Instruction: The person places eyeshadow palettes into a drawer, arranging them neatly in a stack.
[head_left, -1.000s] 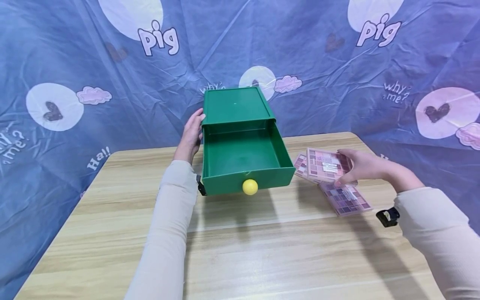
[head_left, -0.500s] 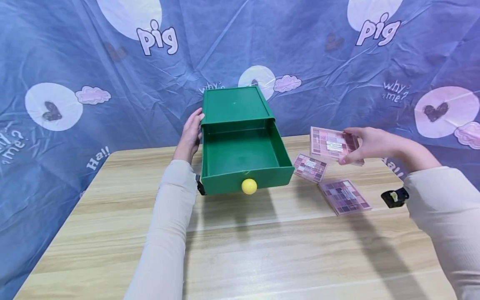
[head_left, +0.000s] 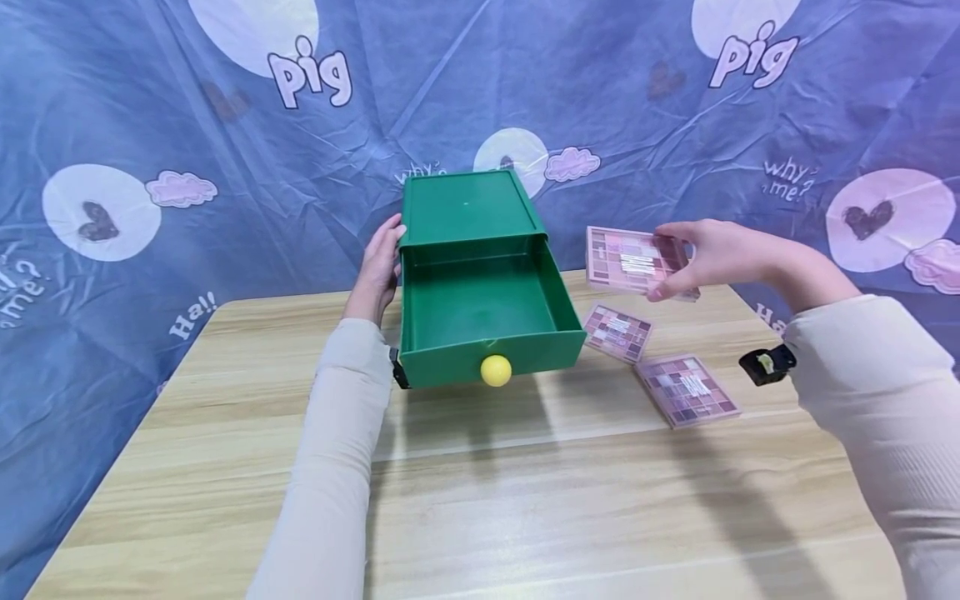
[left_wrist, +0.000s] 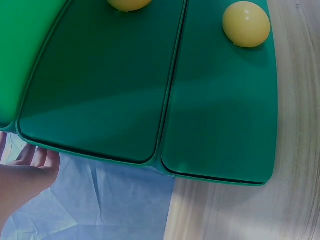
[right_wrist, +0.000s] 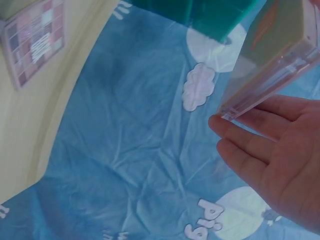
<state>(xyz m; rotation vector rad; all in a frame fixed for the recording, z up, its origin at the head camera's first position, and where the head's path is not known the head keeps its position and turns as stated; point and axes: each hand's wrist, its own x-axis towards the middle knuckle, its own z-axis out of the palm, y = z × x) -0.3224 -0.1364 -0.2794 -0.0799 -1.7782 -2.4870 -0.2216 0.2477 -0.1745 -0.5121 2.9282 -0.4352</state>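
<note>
My right hand [head_left: 720,258] pinches an eyeshadow palette [head_left: 624,260] by its right edge between thumb and fingers, holding it above the table. In the right wrist view the palette [right_wrist: 277,55] appears edge-on and tilted. Two more eyeshadow palettes lie below it, a small one [head_left: 618,332] near the drawer and a larger one [head_left: 687,390] nearer me. The green drawer cabinet [head_left: 468,208] stands at centre, its top drawer [head_left: 491,296] pulled out with nothing inside. My left hand [head_left: 377,271] rests against the cabinet's left side, fingers extended along it.
Yellow ball knobs mark the drawers: one knob [head_left: 496,370] on the pulled-out front, another knob [left_wrist: 246,24] on a closed lower drawer. Behind the wooden table [head_left: 247,417] hangs a printed blue cloth [head_left: 300,183]. The pulled-out drawer juts toward me over the table.
My right hand has lifted the palette off the other two, then carried it left toward the drawer. My left hand and the cabinet have stayed in place.
</note>
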